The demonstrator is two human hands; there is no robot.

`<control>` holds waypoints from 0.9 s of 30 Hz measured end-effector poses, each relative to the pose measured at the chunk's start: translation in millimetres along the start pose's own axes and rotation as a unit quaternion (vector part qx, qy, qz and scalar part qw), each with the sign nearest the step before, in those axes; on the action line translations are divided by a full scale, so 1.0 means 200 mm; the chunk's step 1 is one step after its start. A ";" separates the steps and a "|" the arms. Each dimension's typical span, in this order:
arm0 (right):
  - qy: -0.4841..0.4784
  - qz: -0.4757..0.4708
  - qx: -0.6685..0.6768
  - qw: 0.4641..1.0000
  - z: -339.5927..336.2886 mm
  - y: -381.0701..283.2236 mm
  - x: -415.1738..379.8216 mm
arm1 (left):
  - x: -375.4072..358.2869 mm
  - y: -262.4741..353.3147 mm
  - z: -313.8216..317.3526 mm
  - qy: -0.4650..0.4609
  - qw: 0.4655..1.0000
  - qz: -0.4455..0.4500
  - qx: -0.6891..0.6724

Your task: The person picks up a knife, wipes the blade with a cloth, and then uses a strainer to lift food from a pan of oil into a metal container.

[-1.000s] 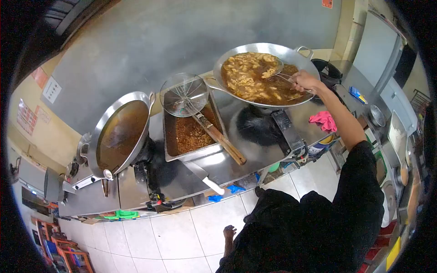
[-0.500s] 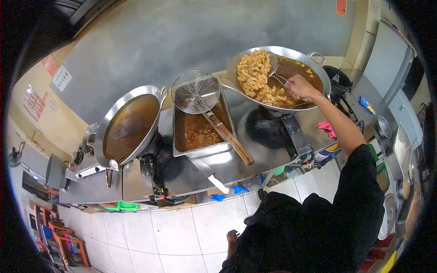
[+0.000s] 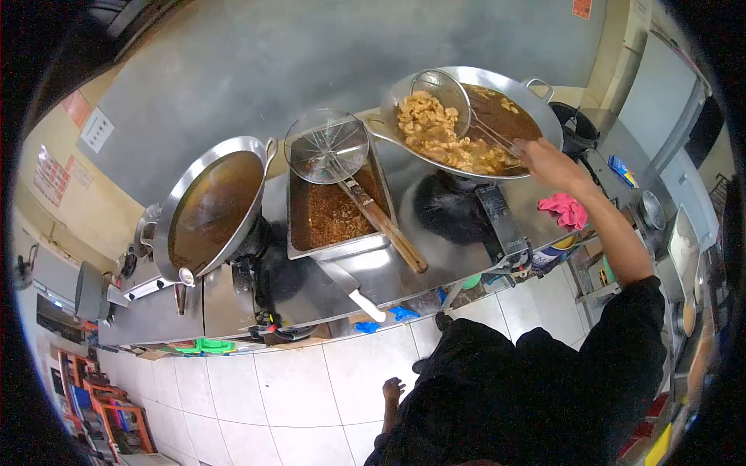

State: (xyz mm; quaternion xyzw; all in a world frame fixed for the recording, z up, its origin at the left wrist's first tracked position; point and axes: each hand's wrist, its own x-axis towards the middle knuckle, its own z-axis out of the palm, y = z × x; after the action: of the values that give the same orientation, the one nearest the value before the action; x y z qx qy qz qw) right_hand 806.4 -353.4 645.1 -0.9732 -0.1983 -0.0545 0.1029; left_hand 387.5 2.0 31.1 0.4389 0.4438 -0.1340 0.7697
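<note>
My right hand (image 3: 542, 161) is closed round the handle of a wire-mesh skimmer (image 3: 444, 82) over the right wok (image 3: 547, 126). The skimmer's bowl is tilted, its upper mesh bare, above a heap of golden-brown fried pieces (image 3: 429, 118). These pieces crowd the wok's left and front side; dark oil (image 3: 509, 115) shows at its right. Down at my side, well away from the counter, hangs my left hand (image 3: 393, 389), empty with loosely bent fingers apart.
A second wok (image 3: 214, 213) of brown oil stands at the left. Between the woks, a round wire strainer (image 3: 326, 147) with a wooden handle lies across a metal tray (image 3: 382, 247) of browned crumbs. A knife (image 3: 353, 292) juts over the counter edge. A pink cloth (image 3: 563, 210) lies at the right.
The skimmer's load of fried pieces has gone into the heap in the wok, leaving much of its mesh bare. My right hand has moved slightly right and down.
</note>
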 end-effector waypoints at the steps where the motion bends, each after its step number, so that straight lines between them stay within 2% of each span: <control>1: 0.001 0.009 0.001 1.000 -0.01 0.00 -0.03 | 0.03 -0.01 -0.02 -0.013 0.999 -0.009 -0.029; 4: -0.007 0.017 -0.041 0.999 -0.09 -0.01 -0.13 | 0.00 0.03 0.02 -0.001 1.000 -0.016 -0.018; 6: 0.039 0.013 -0.039 0.998 -0.08 0.03 -0.20 | -0.05 0.08 0.07 -0.006 0.978 0.054 0.201; 8: 0.049 0.015 -0.019 0.999 -0.10 0.03 -0.25 | -0.11 0.10 0.10 -0.005 0.967 0.087 0.239; 10: 0.025 0.023 0.020 0.999 -0.20 -0.03 -0.29 | -0.10 0.07 0.10 0.006 0.992 0.083 0.098; 13: 0.021 0.028 0.043 0.998 -0.24 -0.01 -0.35 | -0.11 0.09 0.11 0.021 0.969 0.081 0.232; 16: 0.027 0.076 0.024 0.996 -0.26 -0.04 -0.43 | -0.02 0.02 0.05 -0.026 0.951 0.120 0.282; 17: 0.003 0.069 0.047 0.996 -0.24 -0.03 -0.43 | -0.03 0.02 0.05 -0.034 0.948 0.122 0.293; 19: -0.043 0.058 0.094 0.993 -0.18 0.01 -0.42 | -0.03 0.04 0.06 -0.024 0.950 0.097 0.295; 23: 0.008 0.035 0.025 0.999 0.00 0.07 -0.42 | -0.10 0.14 0.12 -0.005 0.956 0.079 0.282; 25: 0.000 0.054 -0.058 0.997 0.06 0.11 -0.41 | -0.14 0.17 0.14 -0.007 0.958 0.119 0.262; 27: -0.037 0.085 -0.020 0.995 0.01 0.02 -0.37 | -0.07 0.12 0.09 -0.026 0.946 0.173 0.275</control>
State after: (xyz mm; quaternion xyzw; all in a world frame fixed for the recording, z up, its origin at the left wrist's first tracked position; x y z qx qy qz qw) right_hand 740.6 -383.6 631.6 -0.9898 -0.1174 -0.0138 0.0799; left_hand 404.2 -1.0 60.6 0.6995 0.2871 -0.1270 0.6420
